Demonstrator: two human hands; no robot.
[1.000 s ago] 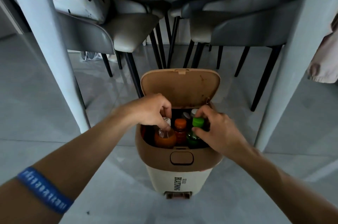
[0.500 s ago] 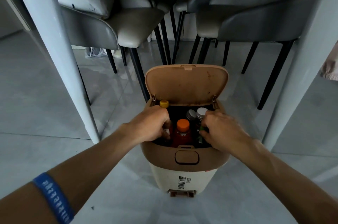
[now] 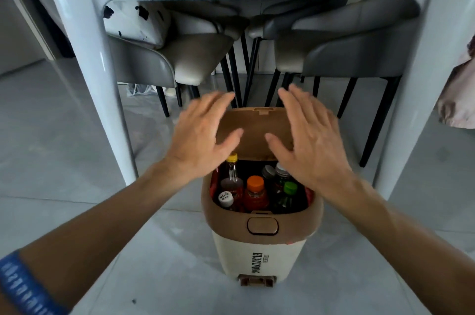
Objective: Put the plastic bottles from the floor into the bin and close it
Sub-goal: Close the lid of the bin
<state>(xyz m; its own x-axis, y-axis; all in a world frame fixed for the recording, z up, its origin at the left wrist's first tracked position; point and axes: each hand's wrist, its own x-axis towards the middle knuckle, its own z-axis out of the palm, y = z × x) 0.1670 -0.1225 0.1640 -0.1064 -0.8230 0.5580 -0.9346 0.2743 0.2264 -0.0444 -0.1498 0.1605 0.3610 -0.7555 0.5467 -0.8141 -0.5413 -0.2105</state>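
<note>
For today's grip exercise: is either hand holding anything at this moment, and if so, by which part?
Nothing is held. The left hand and right hand are open, fingers spread, in front of the raised lid.

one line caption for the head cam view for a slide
Both open hands, left and right, reach for the raised lid of the bottle-filled bin.

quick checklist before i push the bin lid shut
1. Bottles inside the bin: ok, none seen on the floor.
2. Left hand empty: ok, open.
3. Right hand empty: ok, open.
4. Lid free to swing: ok, upright, nothing on it.
5. Tallest, yellow-capped bottle below the rim: not ok, its cap pokes above.
6. Lid latch working: cannot tell.
</note>
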